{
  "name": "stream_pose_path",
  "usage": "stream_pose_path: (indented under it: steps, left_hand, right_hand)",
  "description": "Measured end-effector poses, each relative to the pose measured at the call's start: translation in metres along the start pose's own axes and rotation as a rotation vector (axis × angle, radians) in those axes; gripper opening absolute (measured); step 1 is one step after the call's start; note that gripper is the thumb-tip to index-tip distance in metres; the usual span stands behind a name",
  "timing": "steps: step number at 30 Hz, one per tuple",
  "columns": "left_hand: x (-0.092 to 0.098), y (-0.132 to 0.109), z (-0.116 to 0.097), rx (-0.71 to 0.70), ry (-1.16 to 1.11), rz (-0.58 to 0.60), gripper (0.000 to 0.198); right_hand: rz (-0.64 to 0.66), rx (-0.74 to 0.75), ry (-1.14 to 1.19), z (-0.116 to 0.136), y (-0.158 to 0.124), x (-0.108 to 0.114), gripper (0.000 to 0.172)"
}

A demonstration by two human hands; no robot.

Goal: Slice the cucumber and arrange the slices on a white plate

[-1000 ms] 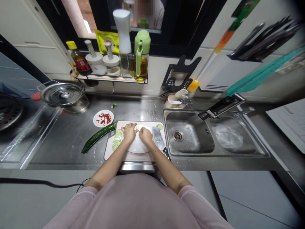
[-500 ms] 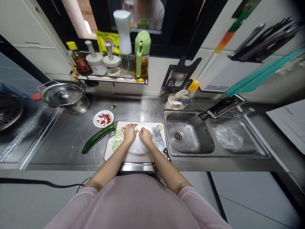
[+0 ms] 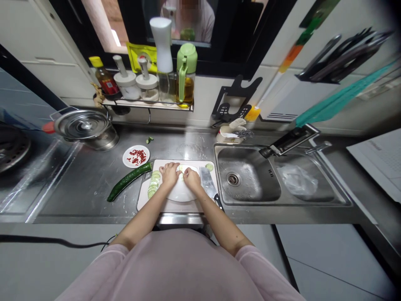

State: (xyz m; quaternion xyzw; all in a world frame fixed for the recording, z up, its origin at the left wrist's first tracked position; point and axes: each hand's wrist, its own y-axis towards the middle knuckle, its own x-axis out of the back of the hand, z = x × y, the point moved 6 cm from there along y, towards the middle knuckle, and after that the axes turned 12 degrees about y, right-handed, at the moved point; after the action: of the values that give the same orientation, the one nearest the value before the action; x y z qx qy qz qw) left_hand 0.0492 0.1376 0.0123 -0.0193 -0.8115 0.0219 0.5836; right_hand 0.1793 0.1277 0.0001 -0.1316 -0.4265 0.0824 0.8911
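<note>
My left hand [image 3: 170,173] and my right hand [image 3: 191,179] rest side by side over a white plate [image 3: 181,194] on the pale cutting board [image 3: 144,198]. Their curled fingers meet on pale cucumber slices [image 3: 181,169] at the plate's far rim. Both hands look closed on the slices. A row of cut cucumber slices [image 3: 153,186] lies on the board left of my left hand. A cleaver [image 3: 208,186] lies flat on the board right of my right hand. A whole cucumber piece [image 3: 129,180] lies on the counter to the left.
A small plate of chopped red chilli [image 3: 135,156] sits behind the cucumber. A lidded steel pot [image 3: 83,127] stands at the left, a sink [image 3: 247,179] at the right. A shelf of oil and seasoning bottles [image 3: 163,67] runs along the back wall.
</note>
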Motion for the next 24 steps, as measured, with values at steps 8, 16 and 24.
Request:
stream_pose_path:
  steps: [8, 16, 24]
  left_hand:
    - [0.0, -0.001, 0.0, 0.016, 0.079, 0.025, 0.038]
    - [0.003, -0.003, -0.001, 0.027, 0.03, -0.029, 0.038]
    - [0.038, -0.041, 0.019, 0.23, -0.219, -0.296, 0.031]
  right_hand:
    - [-0.065, 0.057, 0.082, -0.001, -0.011, 0.007, 0.023]
    - [-0.171, 0.125, 0.178, -0.005, -0.02, 0.016, 0.022]
    - [-0.247, 0.164, 0.334, -0.02, -0.039, 0.028, 0.021]
